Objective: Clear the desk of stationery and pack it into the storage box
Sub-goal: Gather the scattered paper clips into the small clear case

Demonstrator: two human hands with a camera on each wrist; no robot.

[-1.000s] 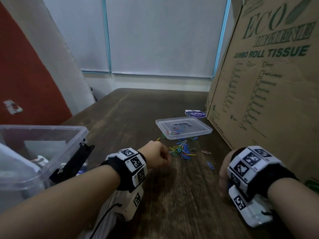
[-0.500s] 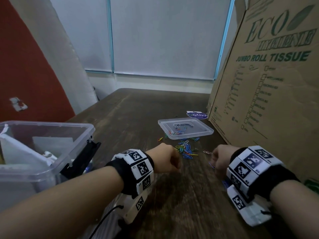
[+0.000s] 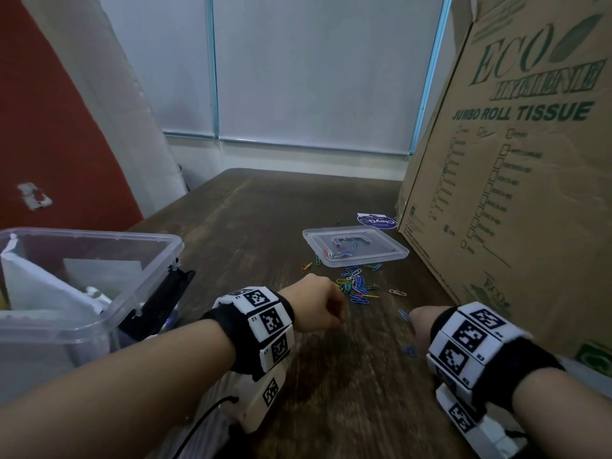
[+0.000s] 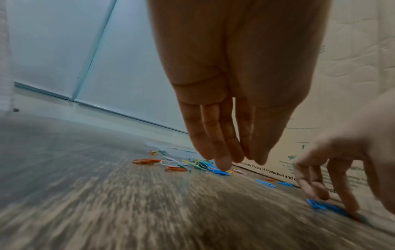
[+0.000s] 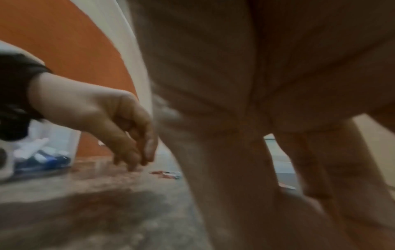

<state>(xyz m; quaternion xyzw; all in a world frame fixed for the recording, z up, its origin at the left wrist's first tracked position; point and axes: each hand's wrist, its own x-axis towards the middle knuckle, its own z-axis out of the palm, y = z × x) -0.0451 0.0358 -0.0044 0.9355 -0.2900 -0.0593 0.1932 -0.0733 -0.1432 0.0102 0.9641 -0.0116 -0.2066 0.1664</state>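
Several coloured paper clips (image 3: 356, 288) (image 4: 192, 165) lie loose on the dark wooden desk, just in front of a clear plastic lid (image 3: 381, 256). My left hand (image 3: 341, 321) (image 4: 235, 162) hangs over the near edge of the pile, its fingers straight and pointing down, tips close together and holding nothing. My right hand (image 3: 419, 326) (image 4: 333, 201) reaches down with spread fingers onto a few blue clips (image 3: 410, 351) (image 4: 316, 205) lying apart from the pile. The right wrist view is blurred. The clear storage box (image 3: 159, 260) stands at the left with items inside.
A tall cardboard carton (image 3: 516, 200) walls off the right side, close to my right hand. A blue and white label (image 3: 377, 221) lies behind the lid. The box's black clip handle (image 3: 165, 299) juts toward my left arm. Bare desk stretches toward the window.
Both hands have moved forward toward the clips. The right hand came up from the near desk edge and now touches the stray blue clips. The left hand reached the pile's near edge.
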